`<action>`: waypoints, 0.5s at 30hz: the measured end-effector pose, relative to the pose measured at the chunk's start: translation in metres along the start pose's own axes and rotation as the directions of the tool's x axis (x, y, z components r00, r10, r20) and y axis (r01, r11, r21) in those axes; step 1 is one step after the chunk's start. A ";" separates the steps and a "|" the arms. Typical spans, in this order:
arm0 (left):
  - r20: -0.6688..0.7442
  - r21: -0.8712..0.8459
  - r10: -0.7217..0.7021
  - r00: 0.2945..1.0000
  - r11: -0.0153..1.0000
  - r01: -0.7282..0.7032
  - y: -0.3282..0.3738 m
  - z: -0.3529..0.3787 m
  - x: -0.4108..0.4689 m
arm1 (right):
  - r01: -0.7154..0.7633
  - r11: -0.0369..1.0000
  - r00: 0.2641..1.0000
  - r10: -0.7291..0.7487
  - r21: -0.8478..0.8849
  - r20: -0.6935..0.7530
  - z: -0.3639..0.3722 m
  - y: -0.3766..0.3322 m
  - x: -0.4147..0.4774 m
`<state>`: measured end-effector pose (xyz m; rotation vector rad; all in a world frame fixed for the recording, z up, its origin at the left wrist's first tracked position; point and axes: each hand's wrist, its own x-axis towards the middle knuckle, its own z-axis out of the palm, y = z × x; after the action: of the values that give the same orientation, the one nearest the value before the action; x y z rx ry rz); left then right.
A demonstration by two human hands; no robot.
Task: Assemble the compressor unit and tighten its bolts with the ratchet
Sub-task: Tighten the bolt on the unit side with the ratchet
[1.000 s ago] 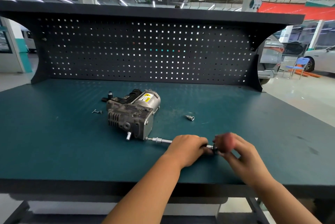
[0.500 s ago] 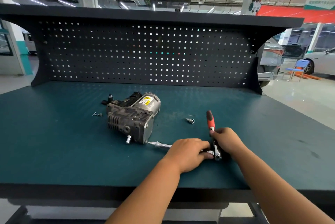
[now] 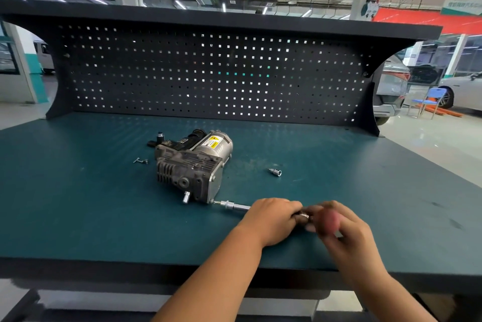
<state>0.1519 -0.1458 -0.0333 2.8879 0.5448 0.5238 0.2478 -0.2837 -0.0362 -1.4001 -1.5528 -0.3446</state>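
Teal worktop [image 3: 78,204] is shown by the head view, with the compressor unit [image 3: 193,162] laid near its middle and the extension bar [image 3: 234,206] set against the unit's near corner. That bar is clasped by the left grip [image 3: 271,220], and the blurred red ratchet handle [image 3: 328,220] is grasped by the right grip [image 3: 344,233].

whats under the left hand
The extension bar from the compressor runs under the left hand, which grips it. Its far end, toward the ratchet in the right hand, is covered.

green bench [image 3: 78,204] bears a compressor [image 3: 193,165], a loose socket [image 3: 275,172] and small bolts [image 3: 140,161].
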 end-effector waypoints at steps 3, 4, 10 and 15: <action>-0.024 -0.025 -0.018 1.000 1.000 0.017 0.000 -0.001 -0.002 | -0.261 0.960 0.959 0.270 0.102 -0.090 0.003 0.006 0.028; -0.024 -0.025 -0.015 1.000 1.000 0.014 0.000 -0.001 -0.002 | -0.374 0.915 0.916 0.390 0.153 -0.096 0.006 0.011 0.041; -0.043 -0.062 0.012 0.999 0.998 -0.015 0.000 -0.002 -0.002 | -0.854 0.510 0.521 0.840 0.104 0.154 0.028 0.042 0.077; 0.005 -0.024 -0.001 1.000 1.000 0.002 0.001 -0.001 -0.001 | -0.815 0.543 0.577 0.793 0.203 0.194 0.020 0.042 0.055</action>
<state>0.1511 -0.1470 -0.0325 2.8647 0.5360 0.5198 0.2837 -0.2238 -0.0187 -1.7473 -0.7951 0.4960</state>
